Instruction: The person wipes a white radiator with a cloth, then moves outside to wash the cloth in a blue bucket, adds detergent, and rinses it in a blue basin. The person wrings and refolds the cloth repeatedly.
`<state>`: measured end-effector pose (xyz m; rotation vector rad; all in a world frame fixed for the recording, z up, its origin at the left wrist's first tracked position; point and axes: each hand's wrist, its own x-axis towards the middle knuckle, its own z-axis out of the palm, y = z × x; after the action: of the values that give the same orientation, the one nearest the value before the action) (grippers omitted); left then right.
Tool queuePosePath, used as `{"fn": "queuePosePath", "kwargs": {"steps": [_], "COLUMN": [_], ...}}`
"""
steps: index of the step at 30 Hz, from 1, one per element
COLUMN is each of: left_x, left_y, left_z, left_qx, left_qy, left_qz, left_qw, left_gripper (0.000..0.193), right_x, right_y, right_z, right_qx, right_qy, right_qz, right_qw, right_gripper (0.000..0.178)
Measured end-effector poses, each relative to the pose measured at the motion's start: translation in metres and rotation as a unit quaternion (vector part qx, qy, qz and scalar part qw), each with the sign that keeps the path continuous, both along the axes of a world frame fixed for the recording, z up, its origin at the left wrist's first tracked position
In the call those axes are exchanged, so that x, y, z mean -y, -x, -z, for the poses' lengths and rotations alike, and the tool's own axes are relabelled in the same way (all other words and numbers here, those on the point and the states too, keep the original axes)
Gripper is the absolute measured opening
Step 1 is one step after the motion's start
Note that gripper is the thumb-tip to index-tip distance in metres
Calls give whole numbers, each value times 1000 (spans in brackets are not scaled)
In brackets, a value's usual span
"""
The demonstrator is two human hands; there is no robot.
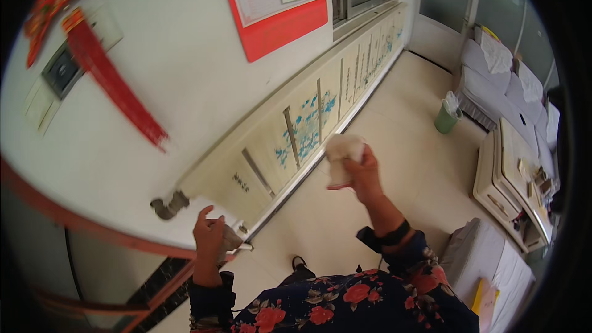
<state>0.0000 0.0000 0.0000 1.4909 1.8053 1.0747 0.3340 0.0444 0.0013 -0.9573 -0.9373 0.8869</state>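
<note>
In my right hand (367,179), raised at the middle, is a folded whitish cloth (341,153) with a thin red edge along its bottom. The fingers are closed round its right side, and some blur hides its exact shape. My left hand (209,234) is lower and to the left, close to the wall, with its forefinger and thumb curved. A greyish crumpled piece (230,239), apparently cloth, shows at its palm side, held by the other fingers. The two hands are well apart.
A long decorated radiator cover (311,117) runs along the wall, with a grey pipe elbow (169,205) at its near end. A red tassel (114,83) hangs by a switch. Rightward stand a green bin (445,118), a grey sofa (484,86) and a cream coffee table (502,179).
</note>
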Motion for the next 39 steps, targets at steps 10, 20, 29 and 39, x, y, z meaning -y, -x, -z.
{"fn": "queuePosePath", "kwargs": {"steps": [10, 20, 29, 39], "left_x": [-98, -102, -111, -130], "left_y": [7, -7, -49, -95], "left_z": [-13, -13, -20, -42], "left_qx": [-154, -201, -189, -360], "left_qy": [-39, 30, 35, 70], "left_qz": [-39, -117, -240, -276], "left_qw": [987, 972, 952, 889], "left_gripper": [62, 45, 39, 36], "right_x": [-149, -197, -269, -317], "right_y": [169, 156, 21, -42], "right_z": [-6, -21, -15, -13], "right_qx": [502, 564, 545, 590], "right_qy": [-221, -45, 3, -126], "right_qz": [-45, -188, -67, -112], "right_qw": [835, 803, 836, 790], "right_gripper": [23, 24, 24, 15]}}
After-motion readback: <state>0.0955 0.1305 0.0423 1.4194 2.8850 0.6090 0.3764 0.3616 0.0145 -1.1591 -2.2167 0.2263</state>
